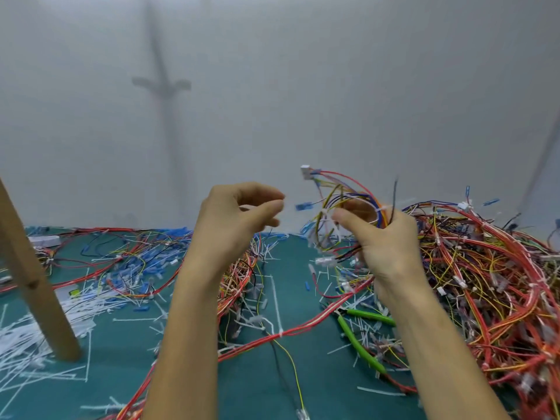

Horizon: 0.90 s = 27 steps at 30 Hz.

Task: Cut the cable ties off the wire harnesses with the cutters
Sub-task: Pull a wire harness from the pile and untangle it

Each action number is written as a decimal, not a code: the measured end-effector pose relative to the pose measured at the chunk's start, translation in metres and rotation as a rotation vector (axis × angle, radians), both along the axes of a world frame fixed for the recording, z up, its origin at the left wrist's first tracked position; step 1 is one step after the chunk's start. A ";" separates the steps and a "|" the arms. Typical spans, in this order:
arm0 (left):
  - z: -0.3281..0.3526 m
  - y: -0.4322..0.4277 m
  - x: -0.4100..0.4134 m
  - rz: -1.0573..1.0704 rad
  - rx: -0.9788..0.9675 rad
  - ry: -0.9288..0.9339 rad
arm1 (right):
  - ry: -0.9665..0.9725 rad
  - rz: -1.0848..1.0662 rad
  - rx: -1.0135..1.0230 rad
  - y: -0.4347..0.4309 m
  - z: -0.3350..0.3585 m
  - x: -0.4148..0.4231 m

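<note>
My right hand (385, 237) grips a wire bundle (342, 201) raised above the tabletop (121, 344). My left hand (233, 219) curls alongside, apart from it; whether it pinches anything I cannot tell. The green cutters (359, 342) lie on the tabletop below my right wrist.

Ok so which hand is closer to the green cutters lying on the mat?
Right. The right hand, gripping a wire harness, is raised over the cutters; the left hand is raised farther off to their left.

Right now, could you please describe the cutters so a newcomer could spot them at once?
Find the red wire heap on the right of the teal mat. At its left edge, beside the right forearm, lie the cutters. Only they have bright green handles.
</note>
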<state>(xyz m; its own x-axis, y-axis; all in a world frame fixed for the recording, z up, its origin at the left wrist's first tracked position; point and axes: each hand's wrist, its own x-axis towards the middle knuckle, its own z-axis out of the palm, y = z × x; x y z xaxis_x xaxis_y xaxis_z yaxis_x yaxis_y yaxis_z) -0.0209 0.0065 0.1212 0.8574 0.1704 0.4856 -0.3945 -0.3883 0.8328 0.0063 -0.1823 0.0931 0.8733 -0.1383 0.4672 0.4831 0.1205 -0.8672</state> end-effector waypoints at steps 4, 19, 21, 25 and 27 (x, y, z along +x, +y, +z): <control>-0.015 0.028 0.007 0.304 0.480 0.333 | -0.037 -0.115 0.052 -0.023 0.003 0.007; -0.077 0.063 0.040 0.745 0.734 0.736 | -0.191 -0.249 -0.073 -0.027 -0.006 0.019; -0.076 0.065 0.038 0.742 0.711 0.745 | -0.186 -0.239 -0.049 -0.025 -0.007 0.019; -0.049 0.040 0.031 0.468 0.712 0.579 | -0.182 -0.236 -0.042 -0.022 -0.007 0.019; -0.032 0.013 0.025 0.326 0.716 0.447 | -0.179 -0.229 -0.037 -0.020 -0.007 0.018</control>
<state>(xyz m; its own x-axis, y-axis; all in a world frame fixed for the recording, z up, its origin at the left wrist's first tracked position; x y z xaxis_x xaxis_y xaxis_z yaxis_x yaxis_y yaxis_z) 0.0046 0.0197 0.0895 0.9537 0.2228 0.2019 0.1280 -0.9084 0.3980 0.0246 -0.2023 0.0859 0.7244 -0.3023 0.6195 0.6397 -0.0400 -0.7676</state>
